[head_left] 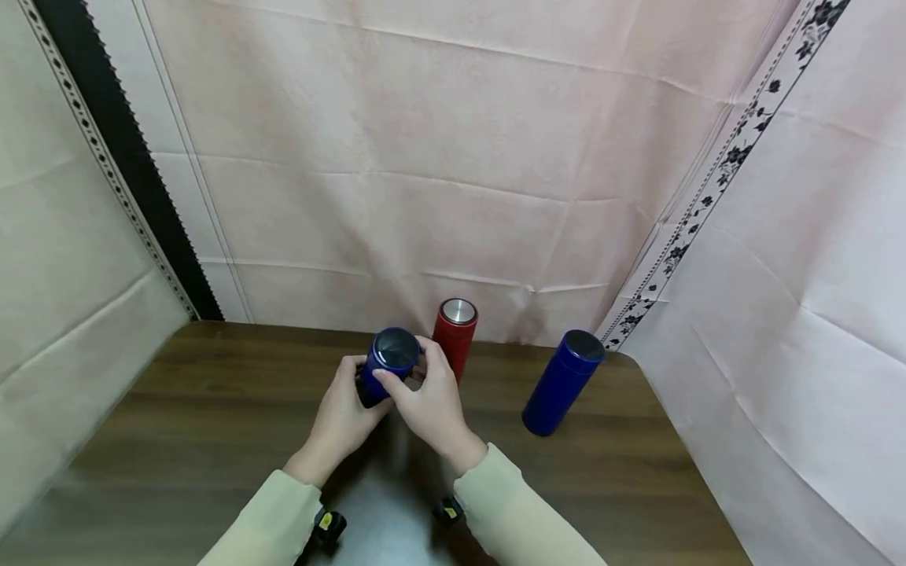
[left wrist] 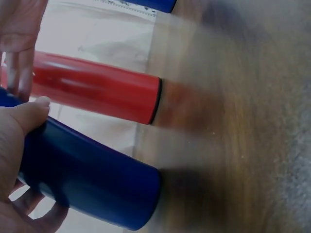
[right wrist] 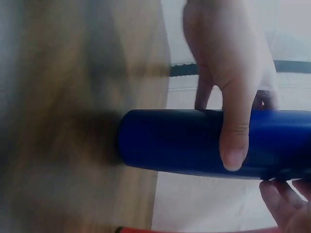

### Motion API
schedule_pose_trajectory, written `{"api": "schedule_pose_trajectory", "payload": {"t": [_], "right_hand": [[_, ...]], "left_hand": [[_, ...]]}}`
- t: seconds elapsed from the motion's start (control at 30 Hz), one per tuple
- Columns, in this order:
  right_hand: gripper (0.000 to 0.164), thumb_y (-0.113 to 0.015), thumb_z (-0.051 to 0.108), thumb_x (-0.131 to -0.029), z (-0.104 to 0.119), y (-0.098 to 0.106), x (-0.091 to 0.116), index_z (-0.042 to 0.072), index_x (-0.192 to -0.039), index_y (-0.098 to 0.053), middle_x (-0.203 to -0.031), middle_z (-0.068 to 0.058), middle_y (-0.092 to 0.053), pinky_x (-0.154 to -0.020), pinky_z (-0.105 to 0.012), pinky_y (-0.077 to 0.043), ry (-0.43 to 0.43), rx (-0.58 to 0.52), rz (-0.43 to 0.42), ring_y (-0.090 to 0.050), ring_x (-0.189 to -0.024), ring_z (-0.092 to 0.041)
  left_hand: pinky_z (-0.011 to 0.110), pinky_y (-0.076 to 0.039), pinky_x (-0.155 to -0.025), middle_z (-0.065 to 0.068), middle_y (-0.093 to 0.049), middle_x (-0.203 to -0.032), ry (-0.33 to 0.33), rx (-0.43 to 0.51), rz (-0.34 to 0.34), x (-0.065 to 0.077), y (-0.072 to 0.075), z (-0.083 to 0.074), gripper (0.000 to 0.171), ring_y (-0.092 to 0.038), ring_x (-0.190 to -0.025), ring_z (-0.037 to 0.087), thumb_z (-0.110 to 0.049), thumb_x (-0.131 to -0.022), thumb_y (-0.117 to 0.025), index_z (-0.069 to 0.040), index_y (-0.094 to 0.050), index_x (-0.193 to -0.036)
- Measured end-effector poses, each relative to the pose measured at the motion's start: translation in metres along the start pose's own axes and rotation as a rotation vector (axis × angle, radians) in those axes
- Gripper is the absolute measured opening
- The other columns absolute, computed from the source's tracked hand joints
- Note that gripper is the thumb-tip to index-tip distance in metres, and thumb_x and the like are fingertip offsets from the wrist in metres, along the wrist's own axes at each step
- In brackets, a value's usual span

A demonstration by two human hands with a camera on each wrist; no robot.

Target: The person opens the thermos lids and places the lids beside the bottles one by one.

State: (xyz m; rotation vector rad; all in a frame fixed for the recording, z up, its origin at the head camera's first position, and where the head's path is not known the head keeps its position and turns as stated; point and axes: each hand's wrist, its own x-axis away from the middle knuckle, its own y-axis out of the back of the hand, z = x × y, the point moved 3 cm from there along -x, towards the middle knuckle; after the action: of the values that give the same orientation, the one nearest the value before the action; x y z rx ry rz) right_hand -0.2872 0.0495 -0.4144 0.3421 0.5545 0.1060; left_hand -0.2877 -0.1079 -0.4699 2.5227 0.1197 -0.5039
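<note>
Two hands hold one blue flask (right wrist: 180, 141) between them. The left hand (head_left: 345, 417) wraps the body, its thumb across the front; the right hand (head_left: 430, 401) pinches it higher, near the lid (head_left: 397, 348). The flask is a plain cylinder, deep blue and smooth with a soft sheen, rounded at the base edge, its flat round lid dark and glossy. Whether the base touches the table below the hands I cannot tell.

Pale green sleeves (head_left: 527, 515) cover both wrists, matte and soft-looking. Under the hands spreads the table (head_left: 177, 440), brown with streaky wood grain and a dull shine. Just beyond the right hand stands the red flask (head_left: 455, 339), glossy, with a silvery metallic lid and a black band round its base. Well to that hand's right stands another blue flask (head_left: 559, 389), dark-topped. Farthest from both hands hangs creased whitish cloth (head_left: 453, 157), bordered with black flowers on the right.
</note>
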Motion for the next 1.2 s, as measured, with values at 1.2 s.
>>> {"api": "schedule_pose_trajectory", "payload": {"t": [1.2], "right_hand": [[0.053, -0.070, 0.042, -0.087, -0.004, 0.045, 0.040, 0.020, -0.129, -0.047, -0.112, -0.012, -0.055, -0.073, -0.039, -0.057, -0.478, -0.224, 0.339, -0.063, -0.094, -0.033]], "left_hand": [[0.058, -0.040, -0.094, 0.015, -0.057, -0.119, -0.483, -0.653, -0.029, 0.041, 0.040, -0.050, 0.095, -0.052, -0.106, 0.039, -0.031, -0.055, -0.095, -0.018, -0.050, -0.138]]}}
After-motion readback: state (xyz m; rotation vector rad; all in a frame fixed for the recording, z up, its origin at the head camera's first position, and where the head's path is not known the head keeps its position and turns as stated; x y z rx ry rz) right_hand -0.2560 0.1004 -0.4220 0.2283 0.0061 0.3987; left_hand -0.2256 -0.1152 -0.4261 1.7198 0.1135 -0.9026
